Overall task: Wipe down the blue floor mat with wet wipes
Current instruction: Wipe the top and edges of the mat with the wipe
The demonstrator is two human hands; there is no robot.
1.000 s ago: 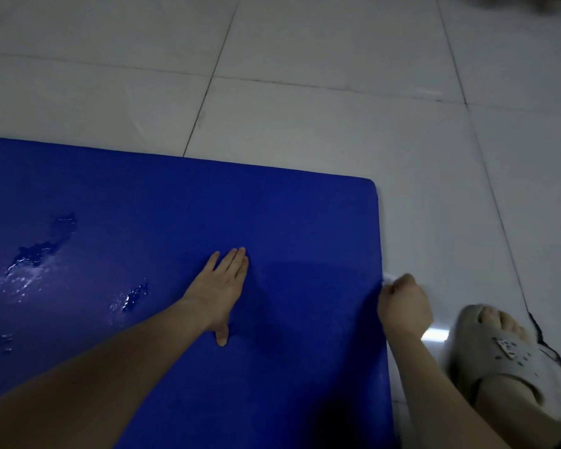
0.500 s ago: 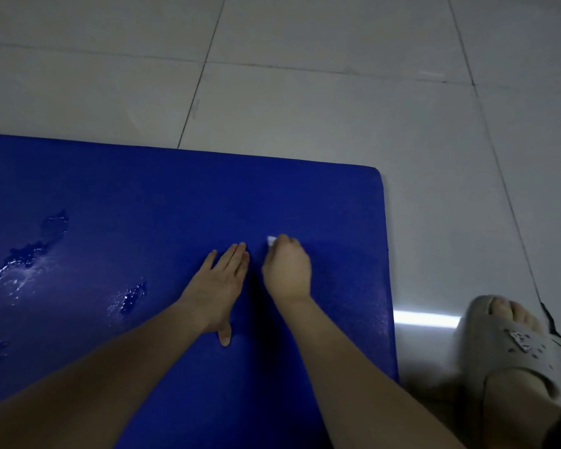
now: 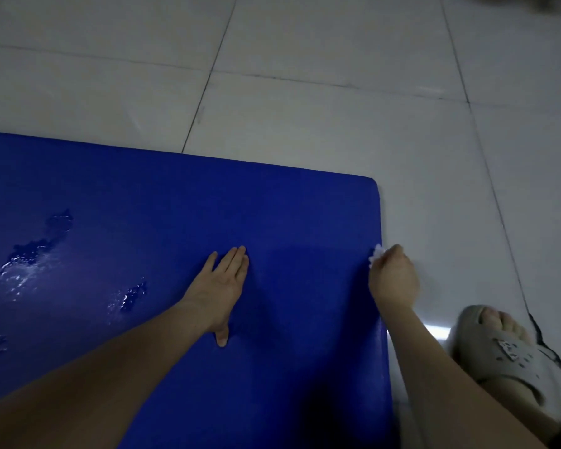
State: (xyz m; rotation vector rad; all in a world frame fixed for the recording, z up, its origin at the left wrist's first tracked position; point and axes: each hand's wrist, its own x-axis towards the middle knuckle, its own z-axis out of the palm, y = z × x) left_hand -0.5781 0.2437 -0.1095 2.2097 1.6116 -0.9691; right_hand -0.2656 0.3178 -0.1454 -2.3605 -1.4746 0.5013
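A smooth, glossy blue floor mat (image 3: 175, 222) lies flat on a pale tiled floor (image 3: 337, 118) and fills the left and lower middle of the view. Its far right corner is rounded, and its right edge runs down toward the bottom of the view.

The left hand (image 3: 222, 286) lies palm down on the mat, well in from the right edge. Its fingers are straight and close together, pointing toward the far edge, with the thumb spread back toward the person. It holds nothing.

The right hand (image 3: 394, 280) sits at the mat's right edge, a little below the far right corner. Its fingers are curled round a small crumpled white wet wipe (image 3: 377, 254). Only a bit of the wipe shows past the fingers, and that bit touches the mat's edge. The hand itself lies mostly over the floor just beside the mat.

Near the mat's left side, shiny wet patches (image 3: 36, 251) glint on the surface. A smaller wet patch (image 3: 132, 294) lies between them and the left forearm.

On the floor to the right of the mat, near the bottom right corner of the view, the person's foot wears a grey open-toed foam slipper (image 3: 506, 354). A bright strip of reflected light (image 3: 436, 328) lies on the tile just beside it. Dark grout lines cross the floor beyond the mat's far edge.
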